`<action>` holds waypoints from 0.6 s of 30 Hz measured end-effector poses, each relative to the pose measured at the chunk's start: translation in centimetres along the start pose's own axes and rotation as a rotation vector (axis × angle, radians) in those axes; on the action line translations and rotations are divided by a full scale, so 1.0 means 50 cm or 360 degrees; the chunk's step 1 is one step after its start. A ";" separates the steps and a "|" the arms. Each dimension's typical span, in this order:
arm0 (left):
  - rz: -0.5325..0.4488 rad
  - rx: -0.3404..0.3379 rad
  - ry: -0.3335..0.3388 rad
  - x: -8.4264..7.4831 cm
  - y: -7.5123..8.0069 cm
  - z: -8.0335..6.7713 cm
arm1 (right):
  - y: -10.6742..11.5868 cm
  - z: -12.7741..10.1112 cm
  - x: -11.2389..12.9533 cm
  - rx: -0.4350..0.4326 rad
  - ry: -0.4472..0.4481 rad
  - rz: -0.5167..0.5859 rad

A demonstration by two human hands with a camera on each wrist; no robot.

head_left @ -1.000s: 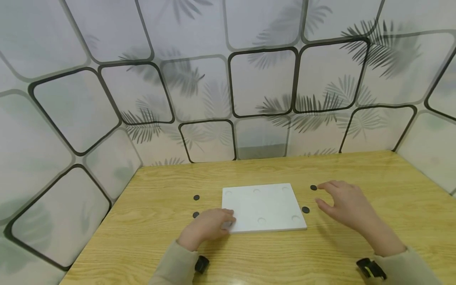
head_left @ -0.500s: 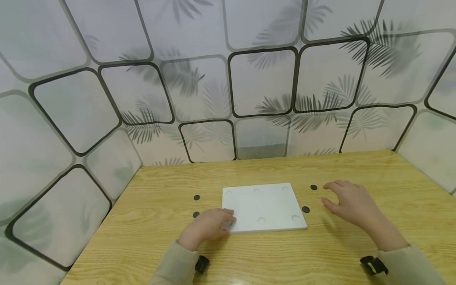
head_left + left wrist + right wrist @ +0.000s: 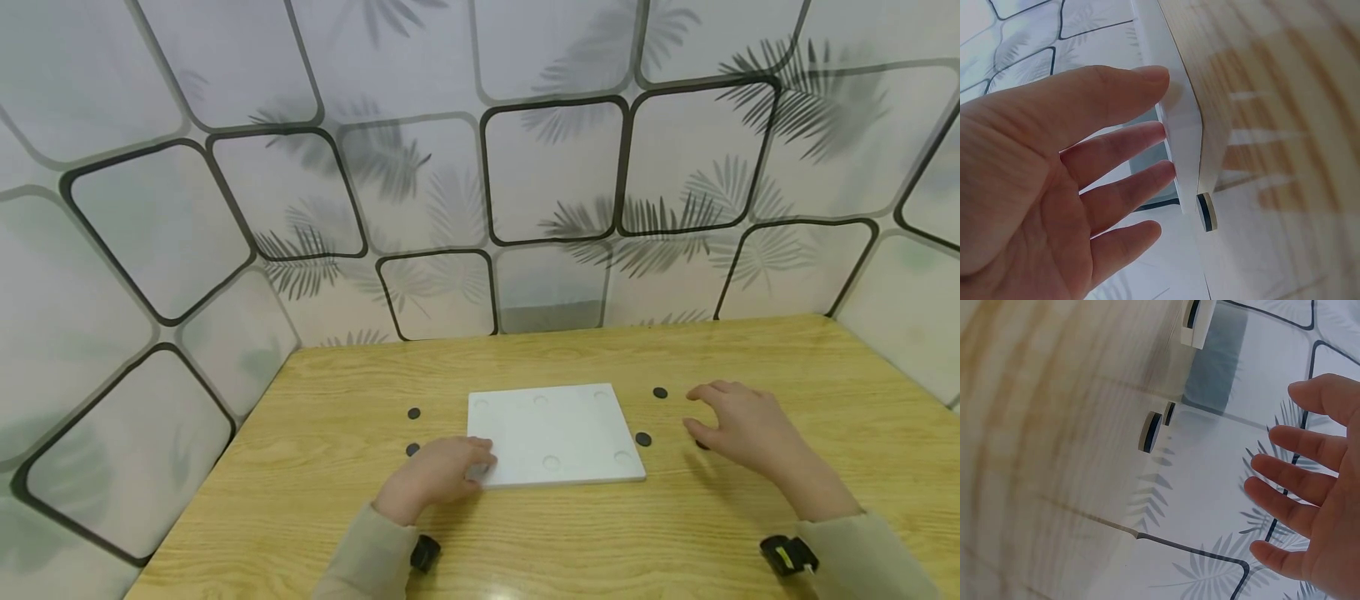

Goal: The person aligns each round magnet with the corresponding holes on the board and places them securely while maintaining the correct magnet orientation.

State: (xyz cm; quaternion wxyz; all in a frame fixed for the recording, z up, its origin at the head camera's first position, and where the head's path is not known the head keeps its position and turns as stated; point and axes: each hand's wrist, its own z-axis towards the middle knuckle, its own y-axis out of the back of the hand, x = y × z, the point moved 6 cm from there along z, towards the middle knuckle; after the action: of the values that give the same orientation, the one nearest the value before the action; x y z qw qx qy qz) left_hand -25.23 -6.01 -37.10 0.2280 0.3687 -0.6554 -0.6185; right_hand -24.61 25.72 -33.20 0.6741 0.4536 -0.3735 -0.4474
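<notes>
A flat white board [image 3: 555, 433] with shallow round dimples lies in the middle of the wooden table [image 3: 525, 533]. My left hand [image 3: 467, 465] rests on its near left corner, fingers straight against the board's edge [image 3: 1179, 125]. Small black discs lie around it: two on the left [image 3: 414, 413] [image 3: 412, 449], one of them showing in the left wrist view [image 3: 1206, 212]. On the right are two more [image 3: 660, 392] [image 3: 642, 439], and a third [image 3: 701, 445] lies just under my right hand [image 3: 708, 417]. That hand hovers open over the table and holds nothing [image 3: 1297, 487].
Patterned panels with leaf prints and black rounded squares [image 3: 547, 175] wall in the table at the back and both sides. Bare wood stretches along the front edge and the far right [image 3: 862, 392].
My right hand has drawn back to the right, away from the far right disc, uncovering a disc beneath its thumb. The left hand and the board have not moved.
</notes>
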 end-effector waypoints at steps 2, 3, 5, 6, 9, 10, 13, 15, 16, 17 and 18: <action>-0.0003 0.0003 0.0000 0.000 0.000 0.000 | -0.002 0.000 -0.002 0.0010 -0.0008 -0.0003; -0.0005 0.0005 0.0000 0.000 0.000 0.000 | -0.002 0.000 -0.002 0.0015 -0.0009 -0.0005; -0.0009 0.0004 0.0001 0.000 0.000 0.000 | -0.004 0.000 -0.003 0.0026 -0.0015 -0.0005; -0.0007 0.0004 0.0001 0.000 -0.001 0.000 | -0.004 0.000 -0.004 0.0028 -0.0016 -0.0006; -0.0003 0.0002 0.0002 0.001 -0.001 0.001 | -0.006 0.000 -0.006 0.0041 -0.0023 -0.0003; -0.0004 0.0001 0.0001 0.001 -0.002 0.000 | -0.006 0.000 -0.006 0.0047 -0.0026 -0.0002; -0.0006 -0.0004 -0.0007 -0.001 -0.001 -0.001 | -0.006 -0.001 -0.007 0.0077 -0.0037 0.0001; 0.0000 -0.0006 -0.0012 -0.002 0.000 -0.001 | -0.008 0.000 -0.007 0.0102 -0.0044 0.0012; 0.0002 -0.0004 -0.0012 -0.003 0.001 -0.002 | -0.008 0.000 -0.007 0.0116 -0.0048 0.0018; 0.0006 -0.0003 -0.0013 -0.004 0.002 -0.002 | -0.009 0.000 -0.007 0.0126 -0.0050 0.0024; 0.0012 0.0001 -0.0012 -0.004 0.002 -0.001 | -0.010 0.000 -0.006 0.0135 -0.0051 0.0032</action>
State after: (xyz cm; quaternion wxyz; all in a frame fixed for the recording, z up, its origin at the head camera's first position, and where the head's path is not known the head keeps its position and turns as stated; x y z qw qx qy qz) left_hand -25.07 -5.91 -36.96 0.2277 0.3641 -0.6578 -0.6188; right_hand -24.83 25.92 -33.71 0.6527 0.4708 -0.4076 -0.4315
